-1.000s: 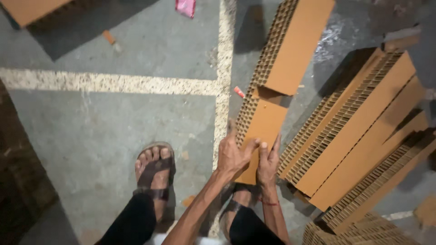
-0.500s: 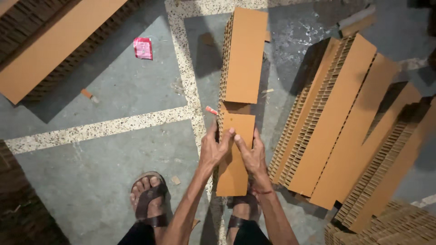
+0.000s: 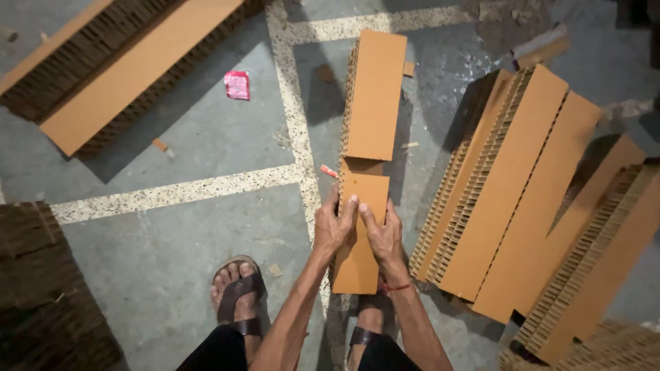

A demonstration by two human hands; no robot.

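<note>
**Both hands pressed on a short honeycomb cardboard strip**

Since a second ago the view has swung so that the strip now runs straight up the picture instead of leaning right, and both hands have slid a little further onto its face; the pink scrap has come fully into sight.

Nearest, a sandalled foot (image 3: 237, 295) stands on the grey floor (image 3: 172, 254), left of the forearms. Above it, the short cardboard strip (image 3: 361, 233) lies lengthwise away from the person: a flat tan facing on top, with an open honeycomb core showing along its left edge. The left hand (image 3: 335, 223) lies on its left edge, fingers loosely curled and the thumb over the top face. The right hand (image 3: 382, 233) rests on the right part of the face, fingers nearly straight and pointing forward. Both press or grip the strip lightly; neither is closed into a fist.

Its far end meets a longer strip (image 3: 375, 96) of the same make. A white speckled line (image 3: 179, 192) crosses the floor to the left. To the right a stack of long strips (image 3: 522, 192) leans in a fan. Farther left lie a pink scrap (image 3: 237, 84) and another long panel (image 3: 130, 69).
</note>
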